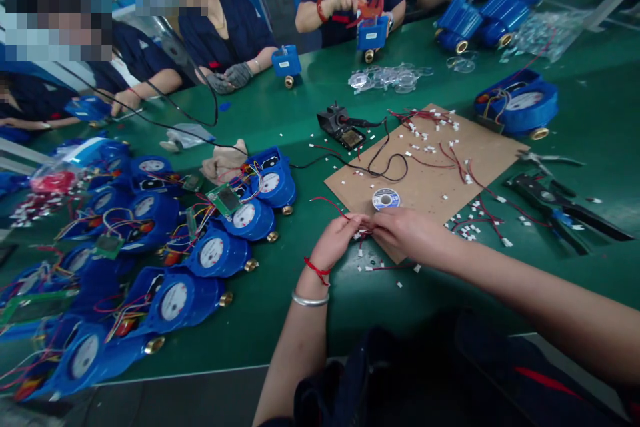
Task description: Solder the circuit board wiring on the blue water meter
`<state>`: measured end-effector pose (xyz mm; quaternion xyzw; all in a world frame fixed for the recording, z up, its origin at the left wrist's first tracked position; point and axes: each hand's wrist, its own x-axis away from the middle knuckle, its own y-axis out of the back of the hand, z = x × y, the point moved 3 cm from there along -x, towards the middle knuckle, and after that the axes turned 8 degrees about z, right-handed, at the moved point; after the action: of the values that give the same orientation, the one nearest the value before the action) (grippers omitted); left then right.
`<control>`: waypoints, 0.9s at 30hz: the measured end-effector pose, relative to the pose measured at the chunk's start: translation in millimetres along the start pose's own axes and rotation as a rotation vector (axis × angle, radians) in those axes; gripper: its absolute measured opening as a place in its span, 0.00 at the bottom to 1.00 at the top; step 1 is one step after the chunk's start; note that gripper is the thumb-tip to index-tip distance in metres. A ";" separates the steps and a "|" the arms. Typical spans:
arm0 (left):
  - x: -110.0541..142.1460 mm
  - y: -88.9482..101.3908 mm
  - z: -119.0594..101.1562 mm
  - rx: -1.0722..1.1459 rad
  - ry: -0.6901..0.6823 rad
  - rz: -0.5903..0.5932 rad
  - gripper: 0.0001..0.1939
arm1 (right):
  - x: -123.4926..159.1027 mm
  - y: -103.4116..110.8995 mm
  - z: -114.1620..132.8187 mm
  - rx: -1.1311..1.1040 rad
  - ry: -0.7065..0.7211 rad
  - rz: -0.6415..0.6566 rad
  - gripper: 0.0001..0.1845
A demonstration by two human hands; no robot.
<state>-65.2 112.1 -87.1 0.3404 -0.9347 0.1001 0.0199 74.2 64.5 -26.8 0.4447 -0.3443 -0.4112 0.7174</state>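
My left hand [336,240] and my right hand [407,233] meet at the near edge of a brown cardboard sheet [430,173] on the green table [280,293]. Both pinch thin red wires [327,203] with small white connectors between their fingertips. A red string and a silver bangle circle my left wrist. A spool of solder [385,199] lies on the cardboard just beyond my hands. More red wires and white connectors [435,140] are scattered over the sheet.
Several blue water meters [215,253] with circuit boards crowd the table's left. A soldering iron stand [343,127] with black cable sits behind the cardboard. Black pliers [560,203] lie at right, another meter [520,107] beyond. Other people work across the table.
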 end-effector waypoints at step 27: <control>6.5 26.8 0.5 0.365 -0.103 -0.395 0.14 | -25.4 -26.5 13.5 0.146 0.249 0.079 0.10</control>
<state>-87.3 128.0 -91.6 0.5187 -0.8165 0.2436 -0.0702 44.3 75.5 -49.5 0.5291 -0.2991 -0.2982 0.7360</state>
